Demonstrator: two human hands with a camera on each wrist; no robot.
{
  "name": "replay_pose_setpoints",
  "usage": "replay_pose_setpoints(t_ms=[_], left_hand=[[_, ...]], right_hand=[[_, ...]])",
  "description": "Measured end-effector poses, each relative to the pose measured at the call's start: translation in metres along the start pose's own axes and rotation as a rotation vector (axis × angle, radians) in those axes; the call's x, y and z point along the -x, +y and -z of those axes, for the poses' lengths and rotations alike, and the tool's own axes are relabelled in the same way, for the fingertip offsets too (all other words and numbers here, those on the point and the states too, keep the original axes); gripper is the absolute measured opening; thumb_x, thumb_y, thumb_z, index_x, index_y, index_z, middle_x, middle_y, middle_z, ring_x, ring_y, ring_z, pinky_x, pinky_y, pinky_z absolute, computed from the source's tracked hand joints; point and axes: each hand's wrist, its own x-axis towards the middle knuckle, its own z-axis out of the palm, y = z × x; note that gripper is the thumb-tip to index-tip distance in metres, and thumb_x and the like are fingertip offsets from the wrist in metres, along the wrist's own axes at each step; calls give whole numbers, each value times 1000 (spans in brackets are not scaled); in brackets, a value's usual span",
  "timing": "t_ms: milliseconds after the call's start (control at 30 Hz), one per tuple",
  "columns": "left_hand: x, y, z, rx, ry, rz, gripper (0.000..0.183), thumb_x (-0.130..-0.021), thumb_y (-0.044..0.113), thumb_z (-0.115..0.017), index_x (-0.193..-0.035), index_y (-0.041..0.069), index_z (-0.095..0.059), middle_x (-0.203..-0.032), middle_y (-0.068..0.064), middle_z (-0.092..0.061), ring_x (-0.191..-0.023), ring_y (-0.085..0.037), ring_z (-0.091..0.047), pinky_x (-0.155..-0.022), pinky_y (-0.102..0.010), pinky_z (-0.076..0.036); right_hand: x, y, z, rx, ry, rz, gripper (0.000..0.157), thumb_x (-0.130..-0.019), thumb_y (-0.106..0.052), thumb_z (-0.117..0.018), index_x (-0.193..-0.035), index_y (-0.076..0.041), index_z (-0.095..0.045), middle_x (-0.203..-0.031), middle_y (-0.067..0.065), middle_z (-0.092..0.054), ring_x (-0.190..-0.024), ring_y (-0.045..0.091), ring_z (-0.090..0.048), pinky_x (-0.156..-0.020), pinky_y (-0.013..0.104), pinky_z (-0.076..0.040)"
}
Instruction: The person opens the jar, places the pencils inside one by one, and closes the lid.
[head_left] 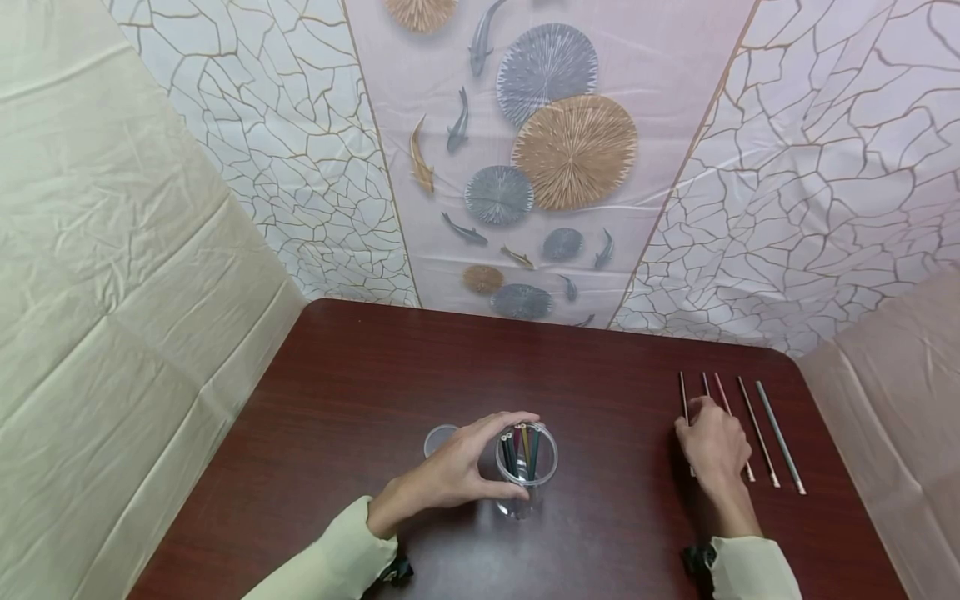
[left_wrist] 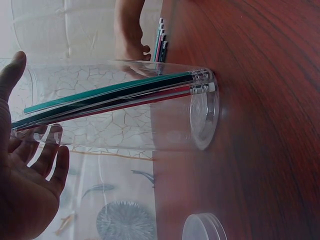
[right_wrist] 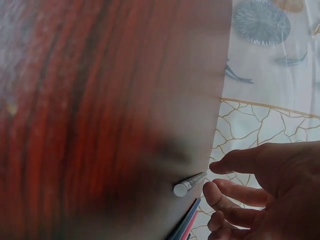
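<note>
My left hand (head_left: 463,462) grips a clear plastic jar (head_left: 516,506) near its rim, thumb on one side and fingers curved round the other. Several pencils (left_wrist: 110,97), green, black and red among them, lean inside the jar with their eraser ends at its bottom. At the right, my right hand (head_left: 716,442) reaches down over a row of pencils on the table. In the right wrist view its thumb and forefinger are parted close to one pencil (right_wrist: 185,187), whose end faces the camera. The hand partly covers the left pencils in the head view.
A round clear lid (head_left: 439,438) lies on the table left of the jar, partly behind my left hand. To the right of my right hand lie a thin pencil (head_left: 759,431) and a blue-grey pencil (head_left: 780,437). Patterned cloth hangs behind the dark wooden table (head_left: 360,367).
</note>
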Motion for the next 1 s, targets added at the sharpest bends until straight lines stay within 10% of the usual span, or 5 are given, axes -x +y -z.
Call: replay_pose_setpoints(t_ms=[1000], left_hand=[[0,-1,0,-6,4,-13,96,-81,31,-96,-160,16,-42,-153,0,-57,-140,-15,-54,-115,-37,-46]], right_hand=[[-3,5,-11,37,7,0,33,-93,-14,-67,-121,4,-68,-110,39,-68,-89,60,-66,-60,63,-48]])
